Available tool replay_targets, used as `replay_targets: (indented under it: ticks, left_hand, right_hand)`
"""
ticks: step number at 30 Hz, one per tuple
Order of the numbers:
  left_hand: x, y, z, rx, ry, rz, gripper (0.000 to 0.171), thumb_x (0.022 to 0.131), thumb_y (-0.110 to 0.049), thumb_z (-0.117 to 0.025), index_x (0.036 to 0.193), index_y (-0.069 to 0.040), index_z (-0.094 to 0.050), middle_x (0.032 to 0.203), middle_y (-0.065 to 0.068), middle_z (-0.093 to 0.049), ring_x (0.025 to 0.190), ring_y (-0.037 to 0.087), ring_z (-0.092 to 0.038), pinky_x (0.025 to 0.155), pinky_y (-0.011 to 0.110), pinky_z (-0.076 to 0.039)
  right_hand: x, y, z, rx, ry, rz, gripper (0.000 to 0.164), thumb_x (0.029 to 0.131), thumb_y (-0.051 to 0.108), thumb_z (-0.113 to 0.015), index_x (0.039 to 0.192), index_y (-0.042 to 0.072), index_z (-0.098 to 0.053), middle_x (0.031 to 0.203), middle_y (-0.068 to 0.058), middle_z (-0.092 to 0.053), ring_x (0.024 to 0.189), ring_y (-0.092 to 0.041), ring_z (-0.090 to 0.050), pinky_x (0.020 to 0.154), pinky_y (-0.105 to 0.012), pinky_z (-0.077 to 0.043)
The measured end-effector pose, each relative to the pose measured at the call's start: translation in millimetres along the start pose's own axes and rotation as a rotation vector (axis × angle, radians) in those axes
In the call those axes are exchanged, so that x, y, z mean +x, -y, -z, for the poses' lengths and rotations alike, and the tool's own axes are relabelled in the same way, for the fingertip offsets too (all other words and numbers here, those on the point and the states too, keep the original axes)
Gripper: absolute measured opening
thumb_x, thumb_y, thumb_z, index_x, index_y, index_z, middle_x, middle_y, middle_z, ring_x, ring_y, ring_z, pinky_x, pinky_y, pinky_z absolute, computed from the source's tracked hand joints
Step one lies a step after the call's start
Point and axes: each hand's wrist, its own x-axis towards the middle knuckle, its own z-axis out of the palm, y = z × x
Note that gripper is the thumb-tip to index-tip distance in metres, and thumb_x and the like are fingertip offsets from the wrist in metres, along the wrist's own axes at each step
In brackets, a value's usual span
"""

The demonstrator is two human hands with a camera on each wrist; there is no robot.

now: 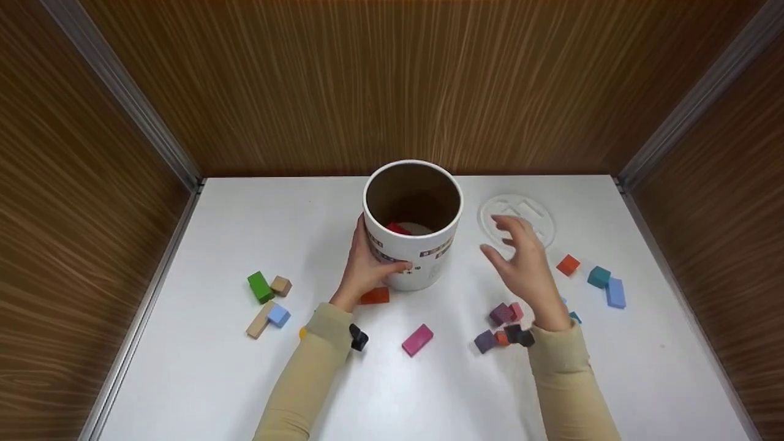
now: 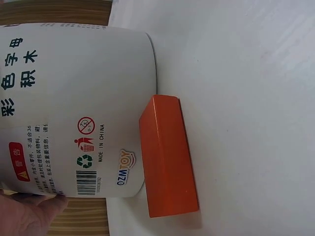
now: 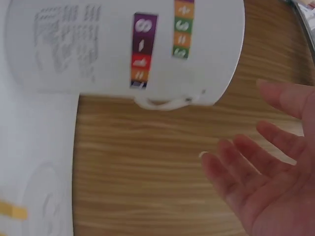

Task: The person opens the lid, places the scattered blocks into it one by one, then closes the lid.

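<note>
My left hand grips the side of a white, printed toy-block bucket, its thumb across the front and the other fingers mostly hidden behind the left side. Inside the bucket lies a red block. At the bucket's foot is an orange-red block, close against the wall in the left wrist view. My right hand hovers to the right of the bucket, fingers relaxed and apart, holding nothing. The right wrist view shows a white handle on the bucket's side. Beneath and beyond the right hand lies a round white lid.
On the left of the white table are a green block, a blue cube and wooden pieces. A magenta block lies in front. Purple cubes and several others sit by the right forearm. Wood-grain walls enclose the table.
</note>
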Motion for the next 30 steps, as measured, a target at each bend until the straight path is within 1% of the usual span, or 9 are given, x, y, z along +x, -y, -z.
replay_targets:
  ticks: [6, 10, 12, 14, 17, 22, 25, 30]
  left_hand:
    - [-0.3, -1.3, -0.5, 0.012, -0.01, 0.005, 0.137, 0.055, -0.046, -0.096, 0.155, -0.036, -0.004, 0.156, -0.006, -0.023, 0.14, 0.012, -0.026, 0.116, 0.044, -0.022]
    - [-0.5, -1.9, -1.1, 0.025, -0.007, 0.014, 0.137, 0.055, -0.044, -0.096, 0.156, -0.033, -0.003, 0.156, -0.003, -0.023, 0.14, 0.014, -0.026, 0.117, 0.043, -0.021]
    - [-0.7, -1.6, -1.3, 0.026, -0.008, 0.018, 0.137, 0.055, -0.043, -0.096, 0.156, -0.033, -0.004, 0.156, -0.002, -0.023, 0.14, 0.014, -0.026, 0.117, 0.043, -0.02]
    - [-0.9, -1.3, -1.0, 0.028, -0.01, 0.023, 0.137, 0.055, -0.043, -0.096, 0.156, -0.034, -0.004, 0.156, -0.003, -0.024, 0.14, 0.013, -0.026, 0.117, 0.042, -0.02]
    - [-0.4, -0.5, -0.6, 0.026, -0.01, 0.021, 0.137, 0.056, -0.042, -0.096, 0.156, -0.035, -0.004, 0.156, -0.008, -0.023, 0.141, 0.012, -0.025, 0.117, 0.042, -0.02]
    - [0.0, 0.6, -0.3, 0.019, -0.006, 0.008, 0.136, 0.055, -0.043, -0.096, 0.156, -0.036, -0.004, 0.155, -0.01, -0.023, 0.14, 0.012, -0.026, 0.117, 0.042, -0.021]
    - [-0.3, 1.1, -0.3, 0.016, -0.008, 0.001, 0.136, 0.055, -0.044, -0.096, 0.155, -0.036, -0.005, 0.154, -0.009, -0.024, 0.14, 0.011, -0.027, 0.117, 0.041, -0.021]
    - [-0.3, 1.4, -0.3, 0.019, -0.009, 0.002, 0.135, 0.055, -0.043, -0.096, 0.156, -0.035, -0.005, 0.154, -0.008, -0.024, 0.139, 0.012, -0.027, 0.116, 0.04, -0.021]
  right_hand:
    - [-24.9, -30.3, 13.2, -0.117, 0.089, -0.136, 0.055, 0.087, 0.005, -0.075, 0.136, 0.002, -0.051, 0.13, -0.019, -0.052, 0.116, -0.035, -0.053, 0.093, -0.054, -0.049]
    - [-36.2, -55.4, 17.5, -0.189, 0.188, -0.274, 0.054, 0.089, 0.008, -0.072, 0.138, 0.002, -0.049, 0.135, -0.021, -0.048, 0.118, -0.041, -0.051, 0.094, -0.057, -0.047]
    - [-39.9, -66.3, 19.2, -0.215, 0.239, -0.336, 0.054, 0.09, 0.009, -0.071, 0.139, 0.002, -0.048, 0.138, -0.022, -0.045, 0.122, -0.042, -0.048, 0.097, -0.059, -0.044]
    - [-42.5, -75.7, 20.4, -0.229, 0.283, -0.382, 0.054, 0.091, 0.007, -0.07, 0.139, 0.001, -0.048, 0.141, -0.023, -0.042, 0.126, -0.044, -0.044, 0.1, -0.061, -0.041]
    - [-45.8, -86.9, 21.7, -0.242, 0.346, -0.425, 0.053, 0.091, 0.006, -0.069, 0.139, 0.0, -0.049, 0.143, -0.024, -0.042, 0.129, -0.045, -0.042, 0.102, -0.063, -0.037]
    - [-50.6, -100.3, 20.0, -0.289, 0.439, -0.47, 0.051, 0.089, 0.006, -0.071, 0.136, -0.001, -0.053, 0.137, -0.026, -0.047, 0.124, -0.046, -0.045, 0.101, -0.064, -0.037]
    - [-52.5, -105.7, 19.0, -0.301, 0.469, -0.491, 0.049, 0.089, 0.006, -0.072, 0.134, -0.002, -0.055, 0.134, -0.026, -0.049, 0.124, -0.046, -0.045, 0.102, -0.063, -0.036]
    - [-54.1, -112.1, 20.3, -0.316, 0.484, -0.498, 0.041, 0.089, 0.003, -0.071, 0.128, -0.003, -0.061, 0.125, -0.025, -0.054, 0.117, -0.044, -0.05, 0.102, -0.062, -0.037]
